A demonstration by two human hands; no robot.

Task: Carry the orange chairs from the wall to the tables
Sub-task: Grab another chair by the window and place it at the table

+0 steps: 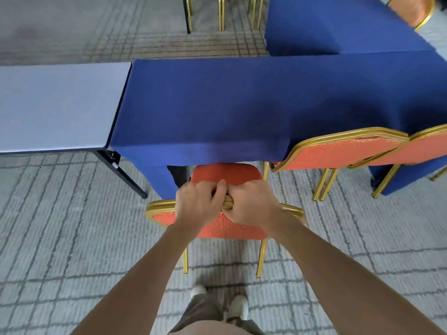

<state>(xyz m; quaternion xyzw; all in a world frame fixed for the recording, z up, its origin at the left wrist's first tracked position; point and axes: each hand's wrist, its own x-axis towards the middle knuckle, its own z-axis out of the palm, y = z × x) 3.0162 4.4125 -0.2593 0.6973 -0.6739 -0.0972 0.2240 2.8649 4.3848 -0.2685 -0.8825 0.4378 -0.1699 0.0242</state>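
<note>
Directly under the hands, the orange chair (229, 229) is held by the top rail of its backrest: the left hand (198, 204) and the right hand (251, 205) are clamped side by side on the rail's middle, fingers curled over the gold frame, knuckles almost touching. The rail's long axis runs left to right across both forearms, so neither hand is nearer. The seat (227, 171) lies straight ahead of the hands, its front edge hidden beneath the blue cloth (217, 155) hanging from the tabletop (242, 105). Both arms are stretched forward and down, converging on the rail. To the right of the hands, two more orange chairs (338, 151) are tucked against the same cloth. A short, even push straight ahead is judged to be what remains.
</note>
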